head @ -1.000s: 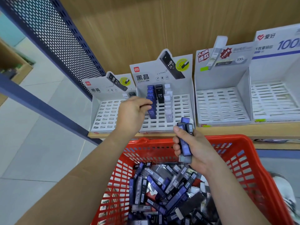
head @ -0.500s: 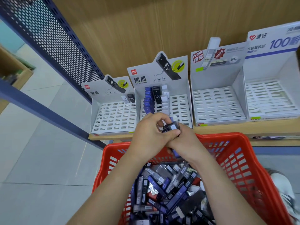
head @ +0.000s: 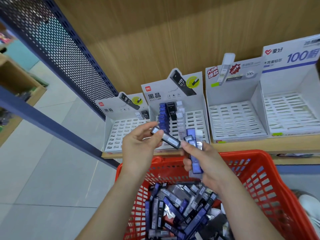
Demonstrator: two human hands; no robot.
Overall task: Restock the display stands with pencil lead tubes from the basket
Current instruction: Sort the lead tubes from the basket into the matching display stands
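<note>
My left hand (head: 138,149) pinches one dark pencil lead tube (head: 166,138) that lies slanted in front of the middle display stand (head: 195,122). My right hand (head: 204,161) grips a small bunch of blue lead tubes (head: 194,151) upright above the red basket (head: 270,184). The basket holds a heap of several blue, black and clear tubes (head: 180,210). The middle stand has a blue row (head: 163,118), a black tube (head: 171,110) and a clear row (head: 180,118). The left stand (head: 121,130) holds two tubes at its back.
Two white slotted stands, the nearer (head: 233,122) and the far right one (head: 290,111), sit on the wooden shelf (head: 259,146) with no tubes seen in them. A blue perforated panel (head: 65,42) and a blue rail (head: 43,118) run at left. A grey tiled floor lies below.
My left hand came back from the middle stand to meet my right hand, took one dark tube from its bunch, and has now drawn it away to the left.
</note>
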